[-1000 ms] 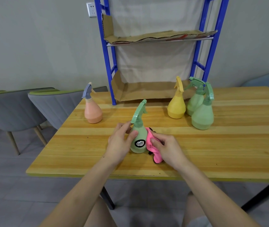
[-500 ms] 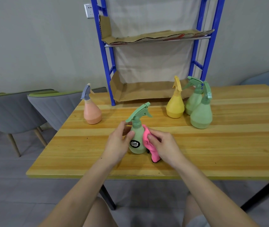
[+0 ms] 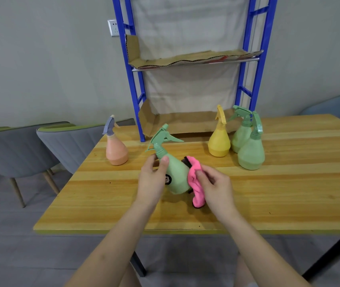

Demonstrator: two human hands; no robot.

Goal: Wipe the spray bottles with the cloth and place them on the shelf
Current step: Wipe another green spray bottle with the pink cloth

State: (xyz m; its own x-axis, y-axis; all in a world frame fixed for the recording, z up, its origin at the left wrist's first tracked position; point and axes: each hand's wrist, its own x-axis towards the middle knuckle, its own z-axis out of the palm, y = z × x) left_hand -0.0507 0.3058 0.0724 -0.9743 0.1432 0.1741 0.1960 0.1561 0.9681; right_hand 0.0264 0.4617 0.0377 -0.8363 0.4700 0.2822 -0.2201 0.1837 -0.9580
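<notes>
My left hand (image 3: 152, 181) grips a light green spray bottle (image 3: 175, 175) by its neck and left side; the bottle tilts to the left, its base close to the wooden table (image 3: 278, 195). My right hand (image 3: 214, 189) presses a pink cloth (image 3: 195, 183) against the bottle's right side. An orange bottle with a grey trigger (image 3: 116, 151) stands at the left. A yellow bottle (image 3: 219, 141) and two green bottles (image 3: 251, 151) (image 3: 241, 133) stand at the right. The blue shelf (image 3: 133, 85) rises behind, its levels lined with cardboard.
Cardboard (image 3: 185, 123) lines the lowest shelf level at table height. Two grey chairs (image 3: 70, 143) stand to the left of the table, and a blue-grey one (image 3: 338, 108) at the far right. A wall socket (image 3: 113, 27) is beside the shelf post.
The green bottle has tipped from upright to leaning left and has turned in my left hand, its nozzle now pointing right. The pink cloth has slid along its right side.
</notes>
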